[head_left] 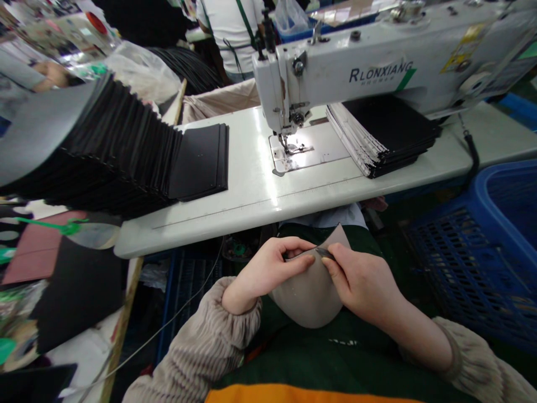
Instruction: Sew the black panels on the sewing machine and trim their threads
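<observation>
A thin, bent panel (308,299) with a greyish face and a dark edge is held over my lap, just in front of the sewing table. My left hand (277,266) pinches its upper edge between thumb and fingers. Close beside it, my right hand (361,277) grips the same edge, its fingertips on a small dark fold. One corner of the panel points up behind my fingers. Whether anything else sits between my fingertips is hidden.
A white sewing machine (327,73) stands on the pale table (247,207). Black panels are stacked under its arm (390,129) and in a tall leaning pile (113,140) at left. A blue basket (461,246) is at right. Another person (235,33) stands behind.
</observation>
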{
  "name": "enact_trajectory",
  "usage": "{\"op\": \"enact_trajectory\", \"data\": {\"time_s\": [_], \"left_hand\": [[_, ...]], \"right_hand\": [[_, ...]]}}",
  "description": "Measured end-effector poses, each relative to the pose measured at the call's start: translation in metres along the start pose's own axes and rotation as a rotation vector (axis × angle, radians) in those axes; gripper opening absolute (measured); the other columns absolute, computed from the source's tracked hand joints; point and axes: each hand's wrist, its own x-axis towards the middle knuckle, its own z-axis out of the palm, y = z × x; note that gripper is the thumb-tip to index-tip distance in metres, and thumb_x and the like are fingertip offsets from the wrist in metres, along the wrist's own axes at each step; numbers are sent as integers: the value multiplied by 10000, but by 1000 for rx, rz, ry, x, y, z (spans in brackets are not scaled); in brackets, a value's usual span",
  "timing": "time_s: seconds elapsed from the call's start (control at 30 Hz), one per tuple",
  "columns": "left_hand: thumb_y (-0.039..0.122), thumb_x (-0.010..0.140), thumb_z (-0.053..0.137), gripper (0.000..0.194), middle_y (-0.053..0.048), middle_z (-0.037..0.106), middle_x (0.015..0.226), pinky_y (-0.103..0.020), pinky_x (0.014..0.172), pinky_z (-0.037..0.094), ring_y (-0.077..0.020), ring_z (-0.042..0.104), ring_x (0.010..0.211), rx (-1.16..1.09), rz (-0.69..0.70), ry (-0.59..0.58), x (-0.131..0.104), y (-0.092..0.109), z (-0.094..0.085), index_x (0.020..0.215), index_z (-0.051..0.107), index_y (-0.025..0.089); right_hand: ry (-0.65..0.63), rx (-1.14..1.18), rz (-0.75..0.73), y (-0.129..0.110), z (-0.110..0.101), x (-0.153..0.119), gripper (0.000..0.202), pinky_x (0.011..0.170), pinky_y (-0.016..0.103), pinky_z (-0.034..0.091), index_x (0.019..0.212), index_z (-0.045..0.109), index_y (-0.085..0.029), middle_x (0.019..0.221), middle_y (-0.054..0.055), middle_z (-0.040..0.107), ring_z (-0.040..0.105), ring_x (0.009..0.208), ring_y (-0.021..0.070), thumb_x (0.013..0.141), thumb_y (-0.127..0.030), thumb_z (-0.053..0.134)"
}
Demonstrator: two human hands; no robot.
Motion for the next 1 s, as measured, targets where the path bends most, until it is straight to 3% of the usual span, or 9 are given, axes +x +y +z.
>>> {"op": "enact_trajectory", "data": {"time_s": [0.57, 0.7, 1.0], "left_hand": [[315, 878, 600, 246, -30, 693, 868, -225, 633, 417, -152, 584, 751, -43, -25, -33, 2, -2, 2, 1018, 730, 160], [334, 871, 615, 255, -23, 706, 831, -217, 606, 423, -147, 595, 713, -86, -68, -12, 2, -2, 3, 1026, 740, 174], [358, 866, 645, 274, -29, 718, 846, -212, 596, 408, -136, 581, 700, -136, -91, 22, -2, -7, 5, 1066, 748, 200]], "right_hand": [[22, 56, -30, 3, 5, 1, 243, 556, 274, 280, 866, 573, -191, 697, 6, 606, 543, 589, 140, 986, -308, 398], [32, 149, 27, 9, 3, -2, 195, 555, 258, 314, 960, 557, -194, 715, -4, 616, 577, 597, 135, 986, -311, 404], [-58, 131, 52, 7, -1, -8, 162, 557, 268, 317, 993, 545, -203, 736, -8, 609, 596, 626, 157, 978, -307, 422]]}}
